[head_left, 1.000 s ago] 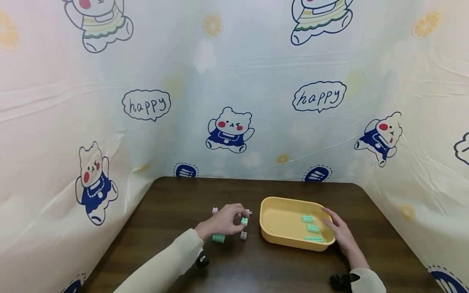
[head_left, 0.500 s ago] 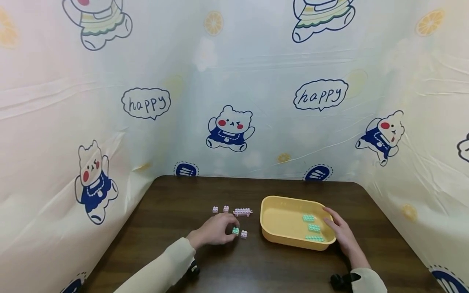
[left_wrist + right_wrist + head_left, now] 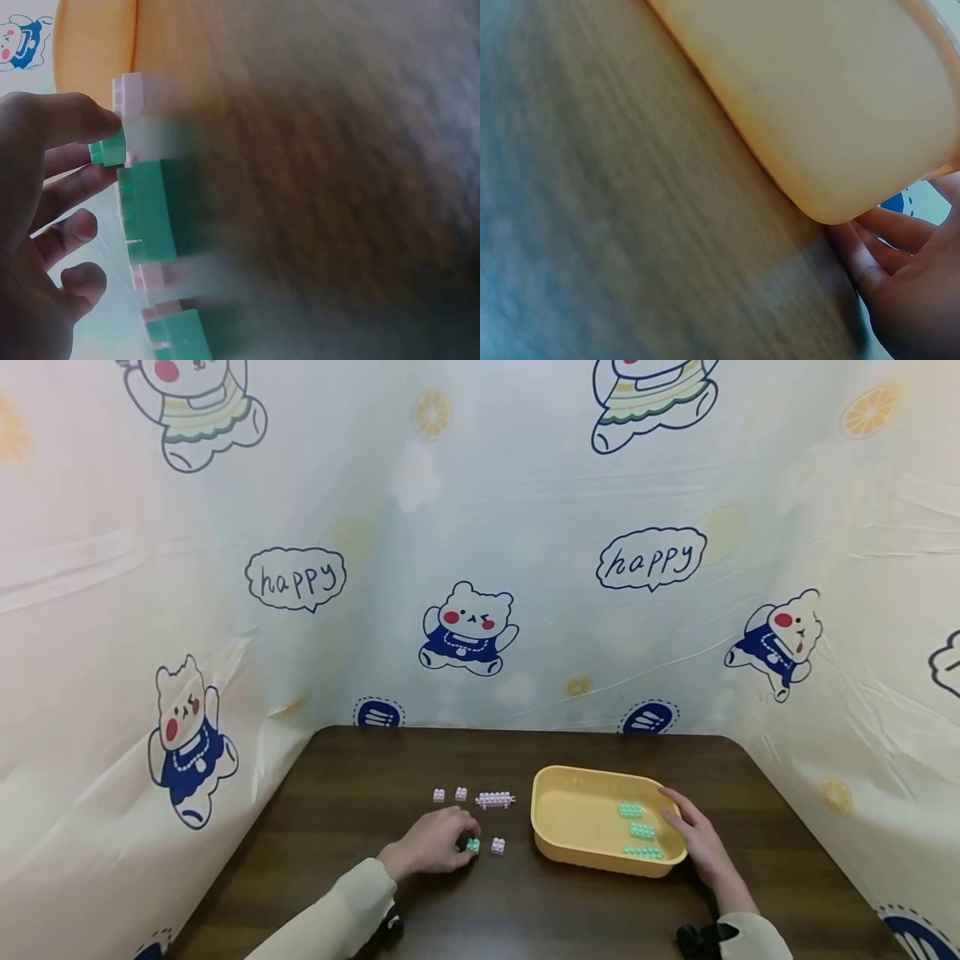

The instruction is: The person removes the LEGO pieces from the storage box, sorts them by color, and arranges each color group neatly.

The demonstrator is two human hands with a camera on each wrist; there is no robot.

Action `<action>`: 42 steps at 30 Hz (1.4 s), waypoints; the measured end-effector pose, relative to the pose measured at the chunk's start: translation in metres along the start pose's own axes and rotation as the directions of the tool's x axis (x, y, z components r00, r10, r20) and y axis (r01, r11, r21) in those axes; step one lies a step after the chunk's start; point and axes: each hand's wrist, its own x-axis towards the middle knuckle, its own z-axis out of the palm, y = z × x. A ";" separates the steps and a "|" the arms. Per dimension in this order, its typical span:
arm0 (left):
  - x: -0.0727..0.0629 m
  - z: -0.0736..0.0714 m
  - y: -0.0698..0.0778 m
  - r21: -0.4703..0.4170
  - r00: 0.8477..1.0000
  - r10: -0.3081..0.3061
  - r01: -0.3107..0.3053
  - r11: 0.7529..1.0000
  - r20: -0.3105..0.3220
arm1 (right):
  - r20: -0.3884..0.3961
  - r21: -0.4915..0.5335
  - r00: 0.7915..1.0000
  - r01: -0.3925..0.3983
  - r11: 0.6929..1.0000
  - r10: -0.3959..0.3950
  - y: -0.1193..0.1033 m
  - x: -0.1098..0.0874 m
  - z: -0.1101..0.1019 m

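My left hand (image 3: 435,841) pinches a small green toy brick (image 3: 111,150) between thumb and fingers, low over the table. Beside it lies a small pink brick (image 3: 498,845). In the left wrist view, two larger green bricks (image 3: 148,214) (image 3: 181,334) stand near the hand; the head view hides them behind it. My right hand (image 3: 701,843) grips the right end of a yellow tray (image 3: 585,852), its fingers against the outer corner in the right wrist view. Inside the tray, several green bricks (image 3: 641,831) lie towards the right.
Two small pink bricks (image 3: 438,794) (image 3: 461,793) and a long studded pink piece (image 3: 495,799) lie beyond my left hand. The dark wooden table (image 3: 570,918) is enclosed by a printed curtain (image 3: 465,510) at the back and sides.
My left hand has moved left and nearer to me, carrying the small green brick. The pink pieces behind it have come into sight. My right hand has stayed on the tray.
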 end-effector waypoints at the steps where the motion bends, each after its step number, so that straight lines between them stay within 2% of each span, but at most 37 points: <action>1: -0.001 0.002 -0.001 0.001 1.000 0.001 -0.001 1.000 -0.004 | 0.001 0.001 1.000 0.002 1.000 -0.002 0.000 0.000 0.000; 6: -0.002 0.007 -0.004 0.009 1.000 0.008 -0.008 1.000 -0.022 | -0.002 -0.007 1.000 0.005 1.000 -0.005 0.001 -0.001 0.000; 13: -0.001 0.006 -0.008 0.004 1.000 -0.015 0.015 1.000 0.006 | 0.002 -0.005 1.000 -0.004 1.000 0.004 0.000 -0.001 0.000; 22: -0.002 0.008 -0.012 0.027 1.000 -0.011 0.011 1.000 -0.014 | -0.005 -0.009 1.000 0.012 1.000 -0.012 0.000 -0.001 0.000; 42: -0.002 0.006 -0.009 0.042 1.000 -0.011 0.011 0.999 0.000 | 0.000 -0.014 1.000 0.010 1.000 -0.010 0.000 -0.002 -0.001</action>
